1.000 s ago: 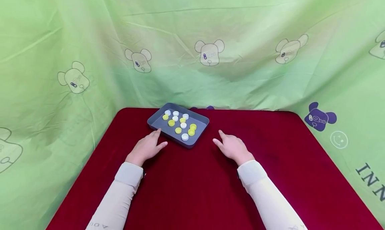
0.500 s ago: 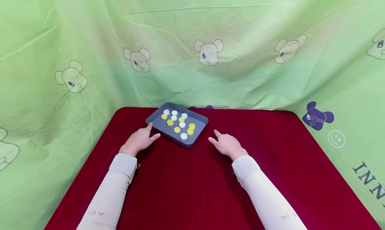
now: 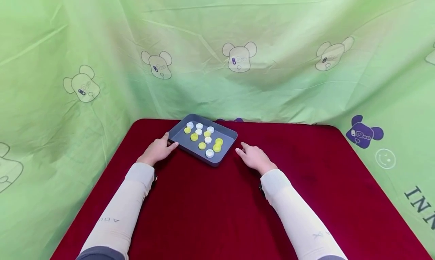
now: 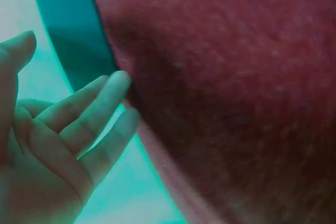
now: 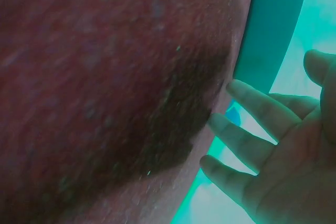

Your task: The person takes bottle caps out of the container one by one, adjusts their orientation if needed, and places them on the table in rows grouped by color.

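Note:
A shallow grey rectangular tray [image 3: 181, 137] lies at an angle near the back of the table. On its floor are several yellow round caps [image 3: 194, 137] and several white round caps [image 3: 209, 153]. My left hand [image 3: 157, 151] is at the tray's left corner, thumb spread from the fingers. In the left wrist view, the fingertips of that hand [image 4: 68, 150] overlap the lower end of the tray wall [image 4: 79, 40]. My right hand [image 3: 255, 158] is just right of the tray, holding nothing. Its fingers spread beside the tray wall [image 5: 270, 30] in the right wrist view.
Dark red cloth [image 3: 204, 207] covers the table. Behind it and along both sides hangs a green curtain [image 3: 190, 86] printed with mouse heads. The tray's far corner sits close to the table's back edge.
My left hand has shifted left and farther back, from the tray's front side to its left corner. My right hand has come slightly nearer to the tray's right end.

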Available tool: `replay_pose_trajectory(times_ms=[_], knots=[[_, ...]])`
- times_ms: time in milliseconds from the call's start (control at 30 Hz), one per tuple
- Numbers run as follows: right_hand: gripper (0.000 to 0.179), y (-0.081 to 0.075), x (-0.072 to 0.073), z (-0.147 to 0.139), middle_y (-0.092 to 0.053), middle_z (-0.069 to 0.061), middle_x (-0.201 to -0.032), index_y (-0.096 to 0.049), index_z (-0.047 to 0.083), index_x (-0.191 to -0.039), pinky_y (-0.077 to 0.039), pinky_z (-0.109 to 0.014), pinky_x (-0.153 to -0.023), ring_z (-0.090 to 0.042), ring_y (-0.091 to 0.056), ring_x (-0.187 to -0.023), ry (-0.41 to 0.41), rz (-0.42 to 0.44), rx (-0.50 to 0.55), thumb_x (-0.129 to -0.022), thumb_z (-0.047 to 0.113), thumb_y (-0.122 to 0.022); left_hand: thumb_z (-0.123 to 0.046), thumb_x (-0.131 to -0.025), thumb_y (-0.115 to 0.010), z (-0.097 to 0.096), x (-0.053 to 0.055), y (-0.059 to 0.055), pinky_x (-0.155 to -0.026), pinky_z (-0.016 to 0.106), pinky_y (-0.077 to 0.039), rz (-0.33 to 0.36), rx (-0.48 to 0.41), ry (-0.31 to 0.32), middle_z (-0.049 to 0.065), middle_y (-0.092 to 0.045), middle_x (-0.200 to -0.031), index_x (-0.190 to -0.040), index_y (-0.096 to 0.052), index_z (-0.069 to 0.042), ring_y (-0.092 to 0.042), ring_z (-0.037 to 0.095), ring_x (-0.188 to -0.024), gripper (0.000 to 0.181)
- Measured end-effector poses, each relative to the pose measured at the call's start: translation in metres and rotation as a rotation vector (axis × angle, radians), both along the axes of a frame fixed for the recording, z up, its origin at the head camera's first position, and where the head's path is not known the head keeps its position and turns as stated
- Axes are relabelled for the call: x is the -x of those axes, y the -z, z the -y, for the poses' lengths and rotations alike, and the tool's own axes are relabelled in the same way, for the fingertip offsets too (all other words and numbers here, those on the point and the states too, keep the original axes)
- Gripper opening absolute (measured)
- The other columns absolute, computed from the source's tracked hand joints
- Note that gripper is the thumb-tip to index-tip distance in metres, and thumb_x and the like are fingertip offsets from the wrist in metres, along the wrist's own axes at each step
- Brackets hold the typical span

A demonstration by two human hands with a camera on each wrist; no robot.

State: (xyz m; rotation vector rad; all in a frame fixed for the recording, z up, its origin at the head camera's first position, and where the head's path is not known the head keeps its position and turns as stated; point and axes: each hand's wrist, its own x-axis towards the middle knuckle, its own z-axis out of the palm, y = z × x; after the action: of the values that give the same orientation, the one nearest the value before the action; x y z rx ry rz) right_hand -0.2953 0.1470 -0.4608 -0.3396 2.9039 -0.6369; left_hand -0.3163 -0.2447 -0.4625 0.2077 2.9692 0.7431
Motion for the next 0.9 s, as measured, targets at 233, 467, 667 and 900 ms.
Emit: replay_pose_trajectory(times_ms=[233, 467, 667, 900], knots=[[0.064, -0.002, 0.007, 0.005, -0.050, -0.017, -0.141, -0.041, 0.000, -0.146, -0.035, -0.050, -0.106, -0.035, -0.046, -0.128, 0.005, 0.036, 0.041, -0.101, 0.046, -0.044, -0.050, -0.099, -0.047, 0.014, 0.010, 0.014, -0.098, 0.048, -0.041, 0.022, -0.148, -0.060, 0.019, -0.063, -0.117, -0.152, -0.020, 0.003, -0.059, 0.032, -0.107, 0.080], [0.063, -0.002, 0.012, 0.014, -0.049, -0.017, -0.142, -0.045, 0.001, -0.144, -0.034, -0.050, -0.106, -0.035, -0.046, -0.128, 0.070, 0.046, 0.104, -0.100, 0.046, -0.046, -0.049, -0.100, -0.047, 0.019, 0.019, 0.012, -0.094, 0.047, -0.044, 0.113, -0.256, -0.096, 0.020, -0.058, -0.117, -0.151, -0.024, 0.003, -0.066, 0.028, -0.090, 0.076], [0.067, 0.004, 0.013, 0.025, -0.052, -0.016, -0.139, -0.046, 0.002, -0.144, -0.037, -0.048, -0.105, -0.034, -0.049, -0.126, 0.099, 0.037, 0.132, -0.098, 0.050, -0.049, -0.046, -0.102, -0.044, 0.024, 0.028, 0.012, -0.091, 0.047, -0.046, 0.143, -0.277, -0.062, 0.022, -0.058, -0.114, -0.148, -0.028, 0.005, -0.067, 0.030, -0.086, 0.071], [0.074, 0.003, 0.013, 0.031, -0.061, -0.013, -0.127, -0.039, 0.003, -0.148, -0.040, -0.046, -0.103, -0.029, -0.055, -0.118, 0.126, 0.066, 0.177, -0.096, 0.055, -0.050, -0.043, -0.102, -0.045, 0.017, 0.031, 0.008, -0.087, 0.043, -0.048, 0.180, -0.271, -0.052, 0.020, -0.057, -0.106, -0.131, -0.044, 0.004, -0.064, 0.030, -0.085, 0.055]])
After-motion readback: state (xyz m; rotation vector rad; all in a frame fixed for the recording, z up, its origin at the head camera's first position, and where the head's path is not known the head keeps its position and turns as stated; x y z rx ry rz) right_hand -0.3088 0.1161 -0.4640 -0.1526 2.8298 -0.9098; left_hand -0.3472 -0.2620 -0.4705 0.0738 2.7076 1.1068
